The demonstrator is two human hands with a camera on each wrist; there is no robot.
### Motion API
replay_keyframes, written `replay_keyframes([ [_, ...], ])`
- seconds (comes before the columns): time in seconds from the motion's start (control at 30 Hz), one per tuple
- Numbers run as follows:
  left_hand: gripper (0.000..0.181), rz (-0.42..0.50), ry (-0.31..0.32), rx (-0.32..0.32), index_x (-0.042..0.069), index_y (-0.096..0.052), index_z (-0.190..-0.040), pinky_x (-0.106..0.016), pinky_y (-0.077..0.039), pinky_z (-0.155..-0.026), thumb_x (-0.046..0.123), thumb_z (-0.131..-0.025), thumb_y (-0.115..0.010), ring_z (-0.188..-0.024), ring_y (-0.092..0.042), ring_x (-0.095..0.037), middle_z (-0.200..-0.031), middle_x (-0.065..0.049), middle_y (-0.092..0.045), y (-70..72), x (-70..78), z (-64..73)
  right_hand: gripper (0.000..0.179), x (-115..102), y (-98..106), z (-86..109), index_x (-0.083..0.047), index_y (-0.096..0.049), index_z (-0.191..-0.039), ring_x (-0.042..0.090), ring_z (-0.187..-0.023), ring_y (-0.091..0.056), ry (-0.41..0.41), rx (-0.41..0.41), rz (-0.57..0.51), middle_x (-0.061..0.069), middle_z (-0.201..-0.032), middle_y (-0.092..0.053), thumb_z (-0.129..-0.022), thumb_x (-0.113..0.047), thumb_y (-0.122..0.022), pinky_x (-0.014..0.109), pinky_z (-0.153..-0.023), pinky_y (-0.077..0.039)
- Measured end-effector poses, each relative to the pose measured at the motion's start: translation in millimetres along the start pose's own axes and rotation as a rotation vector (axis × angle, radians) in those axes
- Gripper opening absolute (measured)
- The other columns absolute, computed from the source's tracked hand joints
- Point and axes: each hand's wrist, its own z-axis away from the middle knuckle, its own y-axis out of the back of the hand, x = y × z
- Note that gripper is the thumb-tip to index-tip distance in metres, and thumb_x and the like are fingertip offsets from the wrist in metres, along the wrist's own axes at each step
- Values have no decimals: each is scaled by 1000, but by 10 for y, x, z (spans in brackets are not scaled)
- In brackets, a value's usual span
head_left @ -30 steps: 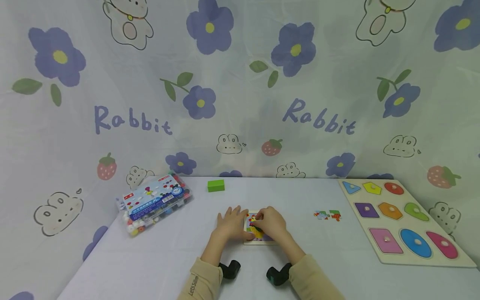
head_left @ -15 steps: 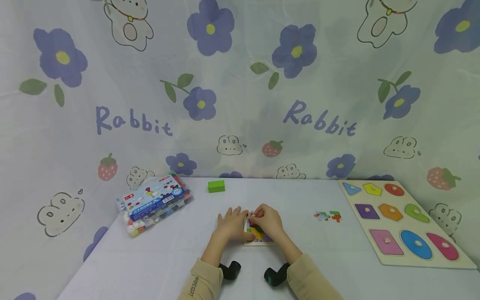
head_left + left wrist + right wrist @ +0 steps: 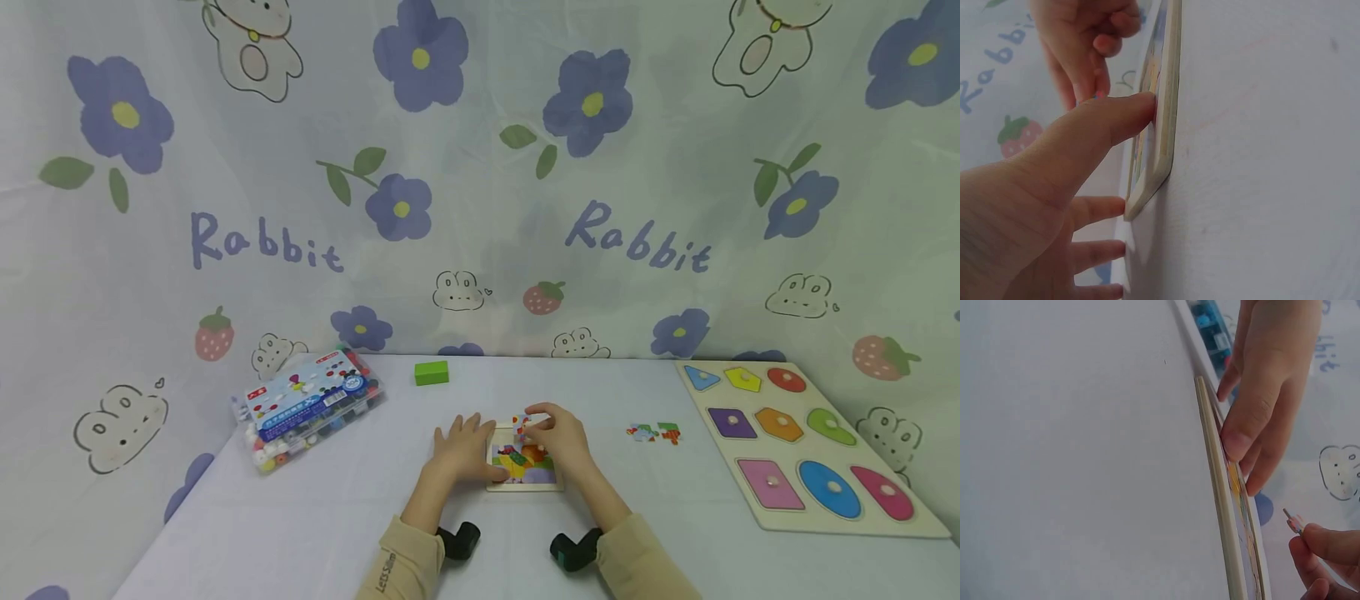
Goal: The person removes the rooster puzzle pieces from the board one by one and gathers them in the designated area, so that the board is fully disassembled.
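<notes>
A small jigsaw puzzle in a pale wooden tray (image 3: pixel 525 488) lies on the table, its colourful picture facing up. Spread fingers of my left hand (image 3: pixel 459 450) rest at the tray's left side, and its thumb (image 3: pixel 1125 119) presses on the picture near the edge. Between thumb and fingertips my right hand (image 3: pixel 564 435) pinches a puzzle piece (image 3: pixel 520 427), held raised over the tray's far part. The right wrist view shows that piece (image 3: pixel 1295 522) edge-on, apart from the tray. Two loose puzzle pieces (image 3: pixel 654 432) lie to the right.
A clear case of beads (image 3: pixel 311 404) with a printed cover stands at the left. Behind the tray sits a green block (image 3: pixel 431 372). A large shape board with knobbed pieces (image 3: pixel 813 446) covers the right side. Patterned cloth (image 3: pixel 480 183) hangs behind the table.
My right hand has lifted from the puzzle's upper left and moved right with the puzzle piece, uncovering more of the picture. The left hand stays where it was.
</notes>
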Motion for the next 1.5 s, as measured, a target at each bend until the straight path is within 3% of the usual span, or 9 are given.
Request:
replay_keyframes([
  [0.73,83,6,-3,4,11,-46,-136,-68,-14,-101,50,-68,-75,-134,-24,-44,-145,-17,-34,-21,-18,8,32,232,449,12,-8,-65,-110,16,-68,-57,-98,132,55,9,-81,-68,-78,-12,-69,26,-55,-43],
  [1.17,83,-1,-12,-3,11,-45,-136,-68,-14,-101,50,-68,-75,-134,-23,-44,-145,-18,-34,-19,-20,16,32,340,633,12,-6,-62,-114,17,-70,-57,-124,155,50,12,-88,-67,-83,-10,-63,25,-57,-43],
  [1.5,84,6,-21,9,10,-46,-136,-69,-14,-100,50,-68,-75,-133,-24,-45,-144,-19,-34,-26,-26,23,35,384,928,40,-1,-58,-119,26,-80,-61,-130,197,-40,14,-90,-67,-85,-10,-62,27,-62,-46],
])
